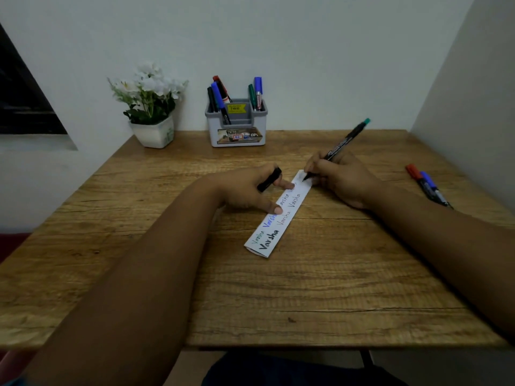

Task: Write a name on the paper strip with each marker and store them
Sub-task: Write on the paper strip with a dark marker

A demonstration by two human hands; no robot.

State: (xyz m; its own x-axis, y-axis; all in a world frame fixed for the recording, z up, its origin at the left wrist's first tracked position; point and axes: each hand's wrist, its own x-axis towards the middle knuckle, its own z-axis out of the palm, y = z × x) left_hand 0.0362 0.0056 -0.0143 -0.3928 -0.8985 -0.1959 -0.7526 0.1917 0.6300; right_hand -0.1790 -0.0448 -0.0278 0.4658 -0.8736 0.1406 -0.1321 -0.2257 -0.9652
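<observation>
Wooden table (pixel 139 246) in a white-walled corner (pixel 306 37), dark window (pixel 19 101) left, dim light

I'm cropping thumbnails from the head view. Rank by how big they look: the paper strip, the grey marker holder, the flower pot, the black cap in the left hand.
1. White paper strip, longest.
2. Grey plastic marker holder and white square flower pot: similar, unranked.
3. Black marker cap in the left hand, smallest.

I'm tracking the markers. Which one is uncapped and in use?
The green-ended marker in the right hand, tip on the paper strip. Its black cap is in the left hand; the others are capped.
</observation>
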